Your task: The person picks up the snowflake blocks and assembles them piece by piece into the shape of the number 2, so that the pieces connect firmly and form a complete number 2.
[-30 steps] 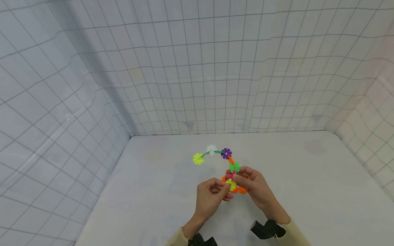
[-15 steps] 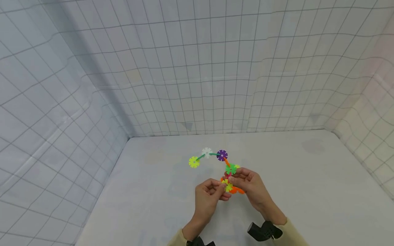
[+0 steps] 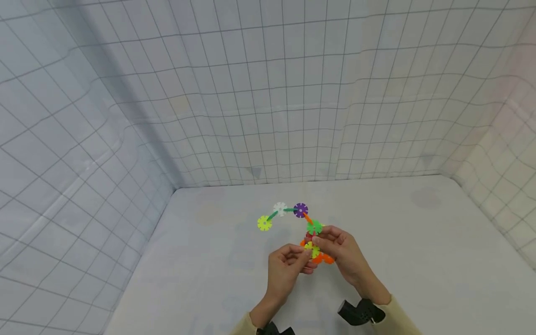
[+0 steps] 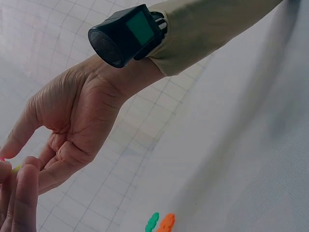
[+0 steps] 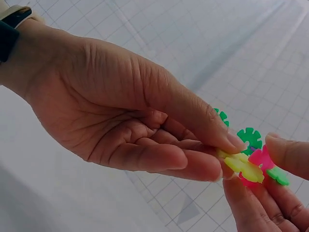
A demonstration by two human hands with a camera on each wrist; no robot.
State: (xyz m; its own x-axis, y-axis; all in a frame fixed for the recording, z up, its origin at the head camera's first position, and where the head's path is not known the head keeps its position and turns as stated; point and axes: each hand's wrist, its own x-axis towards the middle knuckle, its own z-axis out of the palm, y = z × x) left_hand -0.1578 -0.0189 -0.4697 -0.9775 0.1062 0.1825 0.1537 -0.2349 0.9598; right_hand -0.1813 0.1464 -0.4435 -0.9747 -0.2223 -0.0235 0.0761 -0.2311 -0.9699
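A chain of notched plastic snowflake discs hangs between both hands. My left hand (image 3: 284,274) pinches a yellow disc (image 5: 245,167) between thumb and fingers. Beside it, my right hand (image 3: 349,258) grips a pink disc (image 5: 260,157), its thumb on the face. Above the fingers a green disc (image 3: 314,227) leads through an orange one seen edge-on to a purple disc (image 3: 300,210). From there the chain runs left to a white disc (image 3: 280,209) and a far yellow disc (image 3: 264,223), with teal links between. Orange discs (image 3: 324,258) show below the hands; other joined pieces are hidden by fingers.
A pale tabletop (image 3: 201,260) lies under the hands. White sheeting with a dark grid (image 3: 268,93) rises behind and at both sides. A black wrist camera (image 3: 361,312) sits on the right forearm, close over the table.
The free end of the chain has swung slightly left and down, the yellow end disc most. Both hands keep their grip and have barely moved.
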